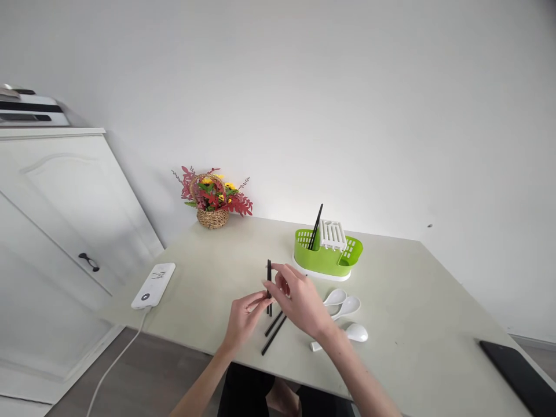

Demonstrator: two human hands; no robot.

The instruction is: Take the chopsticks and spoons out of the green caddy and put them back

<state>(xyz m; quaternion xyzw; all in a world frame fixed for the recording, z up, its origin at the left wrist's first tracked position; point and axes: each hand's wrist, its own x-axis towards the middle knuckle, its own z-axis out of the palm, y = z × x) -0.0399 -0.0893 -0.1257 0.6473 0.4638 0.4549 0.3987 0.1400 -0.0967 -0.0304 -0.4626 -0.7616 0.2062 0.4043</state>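
While both hands meet over the middle of a pale table (208, 272), the left hand (244, 320) pinches the lower part of a pair of black chopsticks (269, 284) held upright, and the right hand (299, 301) closes its fingers on the same pair from the other side; both grips are narrow and closed on the sticks, though exactly which fingers touch is hard to tell. Two more black chopsticks (273, 333) lie slanted on the table just below the hands, partly hidden by them; beyond, a green cutlery drainer (325, 259) with a white insert stands near the wall, one black chopstick (315, 227) leaning up out of its left compartment. Three white soup spoons (347, 306) lie between the drainer and the right wrist; a white power bank (153, 285) with its cable sits at the left edge, a basket of artificial flowers (214, 200) at the far corner, a dark tablet (516, 370) at the right edge.

Judged from this, evening the tips and keeping the pair parallel, with a light pinch near the middle, would keep the sticks from splaying or slipping.
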